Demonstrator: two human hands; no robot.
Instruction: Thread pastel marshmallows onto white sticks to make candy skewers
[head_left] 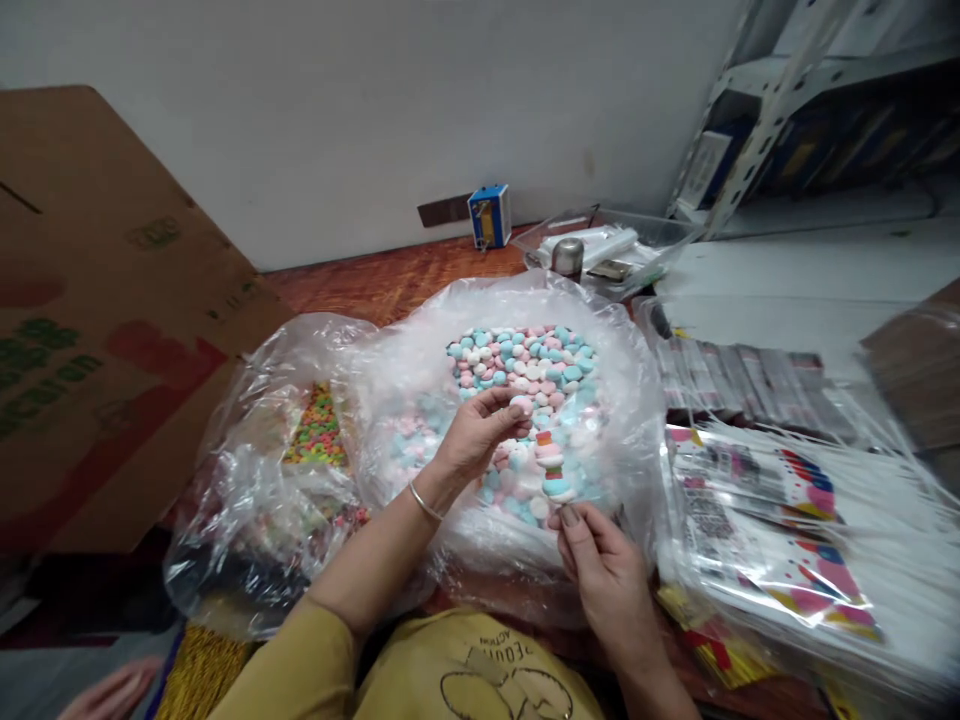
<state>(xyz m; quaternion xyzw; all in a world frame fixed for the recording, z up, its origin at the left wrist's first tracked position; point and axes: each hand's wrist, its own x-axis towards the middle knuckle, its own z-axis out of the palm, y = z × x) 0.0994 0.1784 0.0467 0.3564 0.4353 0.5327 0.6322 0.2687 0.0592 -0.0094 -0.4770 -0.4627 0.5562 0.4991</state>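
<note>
My left hand [474, 432], with a bracelet at the wrist, pinches one pale pink-and-white marshmallow [522, 405] between thumb and fingertips. Lower and to the right, my right hand [600, 560] is closed on the bottom end of a candy skewer [553, 468], held upright; its stick is mostly hidden. Marshmallows alternate on it with reddish-orange and green pieces. The held marshmallow is apart from the skewer, a little above its tip and to the left. Behind both hands, a big clear plastic bag [420, 330] lies open, full of pink, white and blue marshmallows [525, 355].
On the left are a clear bag [262, 470] of small colourful candies [319, 430] and a tall cardboard box [112, 300]. Printed packages [765, 500] with white sticks lie right. Behind stand a blue box [490, 217] and clear tray [660, 235]. Another person's hand [116, 690] shows lower left.
</note>
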